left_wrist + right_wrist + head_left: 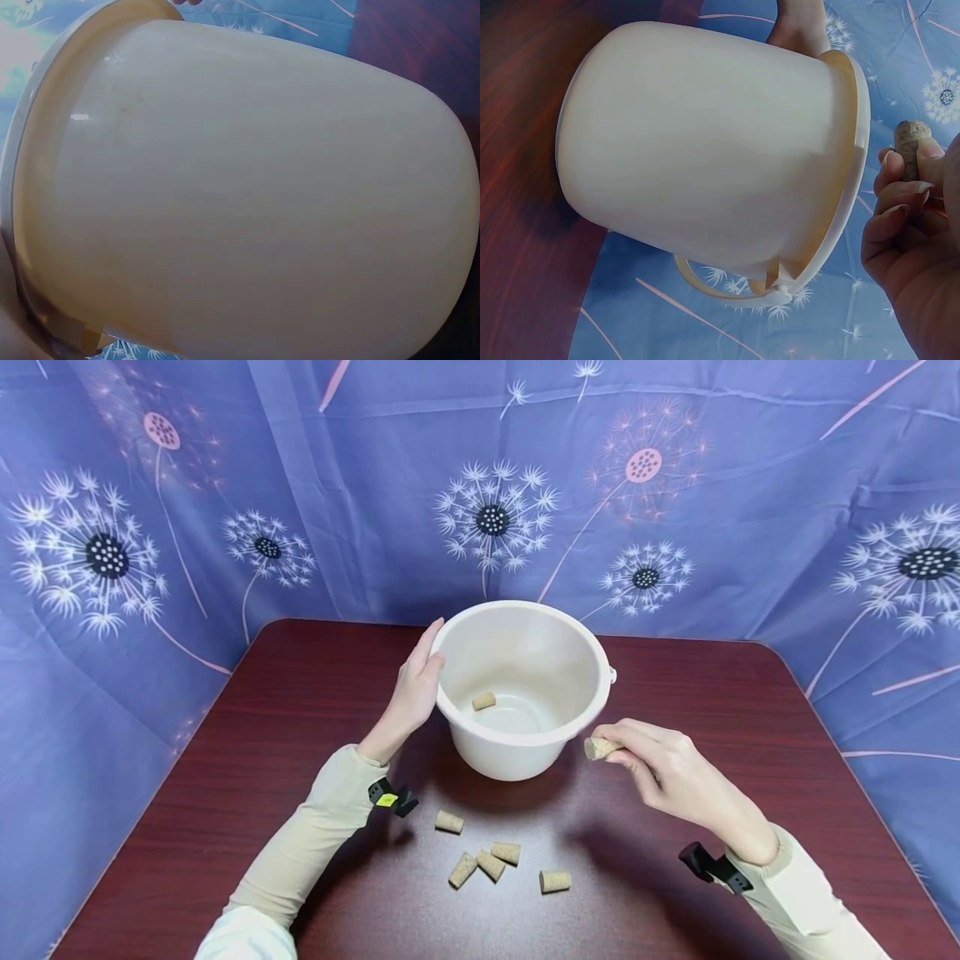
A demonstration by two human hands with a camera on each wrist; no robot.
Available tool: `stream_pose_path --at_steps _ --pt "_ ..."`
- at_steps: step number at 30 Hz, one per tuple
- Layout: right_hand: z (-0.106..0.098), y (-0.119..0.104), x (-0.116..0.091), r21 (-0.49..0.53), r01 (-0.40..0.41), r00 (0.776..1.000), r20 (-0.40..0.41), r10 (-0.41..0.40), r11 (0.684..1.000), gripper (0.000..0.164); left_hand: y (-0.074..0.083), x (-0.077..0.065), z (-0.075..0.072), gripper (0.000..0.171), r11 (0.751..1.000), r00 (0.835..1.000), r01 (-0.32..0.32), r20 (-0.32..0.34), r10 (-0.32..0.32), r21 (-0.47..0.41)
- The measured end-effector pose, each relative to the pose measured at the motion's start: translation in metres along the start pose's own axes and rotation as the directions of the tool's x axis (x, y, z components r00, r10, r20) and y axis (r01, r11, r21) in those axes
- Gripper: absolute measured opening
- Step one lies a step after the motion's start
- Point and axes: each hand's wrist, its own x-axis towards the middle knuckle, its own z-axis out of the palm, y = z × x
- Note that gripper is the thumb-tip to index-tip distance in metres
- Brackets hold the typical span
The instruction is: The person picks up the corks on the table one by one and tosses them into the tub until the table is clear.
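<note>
A white bucket (506,758) stands on the dark red table, its open top tilted toward the head camera. At its left rim is my left hand (415,689), thumb over the edge and fingers along the outer side. One cork (483,701) lies on the bottom inside the bucket. My right hand (667,764) pinches another cork (910,146) between thumb and fingertips, just outside the front right of the rim. Several loose corks, among them a lone cork (555,882) on the right, lie on the table in front of the bucket.
The bucket's handle (705,289) hangs on its far side in the right wrist view. Behind the table (315,668) hangs a blue cloth (375,468) with dandelion prints, close to the back edge and both sides.
</note>
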Motion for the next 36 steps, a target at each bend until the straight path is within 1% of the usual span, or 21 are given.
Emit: stream_pose_path --at_steps 12,19,36 --pt "-0.003 0.002 0.004 -0.046 -0.003 1.0 -0.013 0.003 0.999 0.032 -0.001 0.001 -0.001 0.053 1.0 1.0 -0.002 0.017 0.002 0.011" --pt "-0.005 0.002 0.006 -0.047 0.003 1.0 -0.015 -0.004 0.999 0.032 -0.001 0.001 0.0 0.053 1.0 1.0 0.007 0.025 -0.007 -0.002" --pt "-0.006 0.004 0.011 -0.049 0.021 0.999 -0.032 -0.022 0.999 0.031 -0.001 0.001 0.0 0.053 1.0 1.0 0.005 0.005 -0.005 -0.011"
